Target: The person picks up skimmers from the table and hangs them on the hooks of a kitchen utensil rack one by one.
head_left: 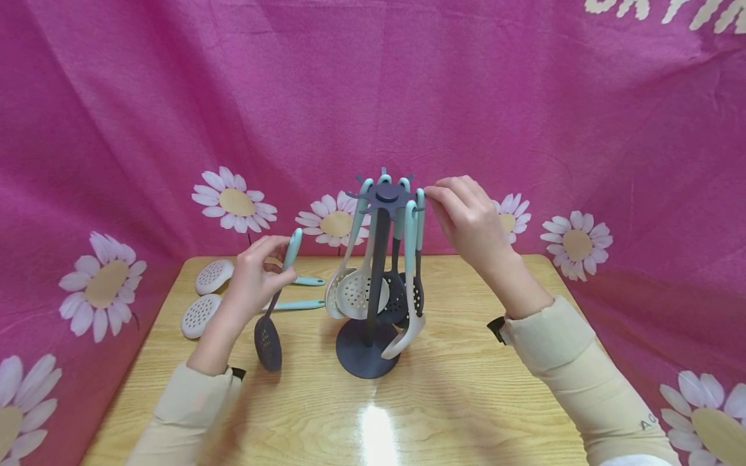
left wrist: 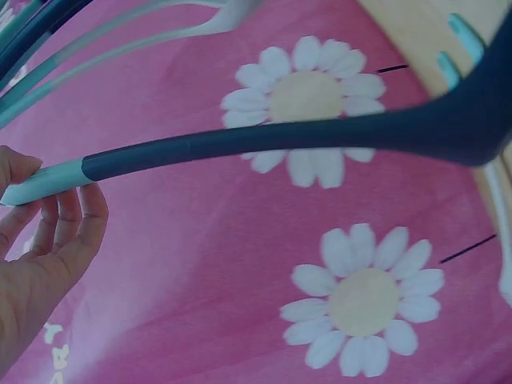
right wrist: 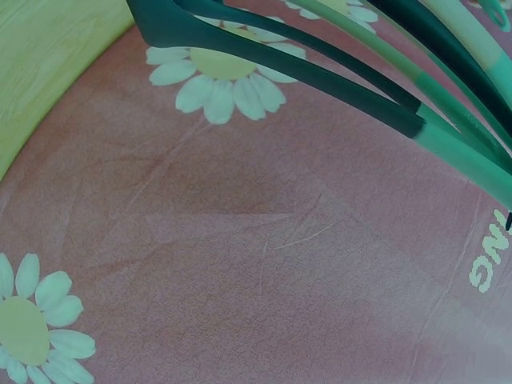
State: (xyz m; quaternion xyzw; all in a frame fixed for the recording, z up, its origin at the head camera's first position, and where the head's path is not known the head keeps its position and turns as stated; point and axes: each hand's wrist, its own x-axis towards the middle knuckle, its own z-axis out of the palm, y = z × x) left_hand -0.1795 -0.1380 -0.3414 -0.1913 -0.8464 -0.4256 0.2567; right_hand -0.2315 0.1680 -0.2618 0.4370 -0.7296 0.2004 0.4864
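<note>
Left hand (head_left: 256, 268) pinching the pale teal grip of a dark perforated skimmer (head_left: 269, 342), hanging left of the round-based carousel rack (head_left: 373, 285). Right hand (head_left: 466, 220) curled at the rack's spoked top, fingertips on a teal handle (head_left: 419, 210). Glossy wood-grain counter (head_left: 466, 401); two pale skimmers (head_left: 201, 304) lying flat.

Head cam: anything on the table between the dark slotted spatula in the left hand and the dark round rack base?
Nothing: in the head view only bare wooden table separates the dark slotted spatula in the left hand from the dark round rack base.
</note>
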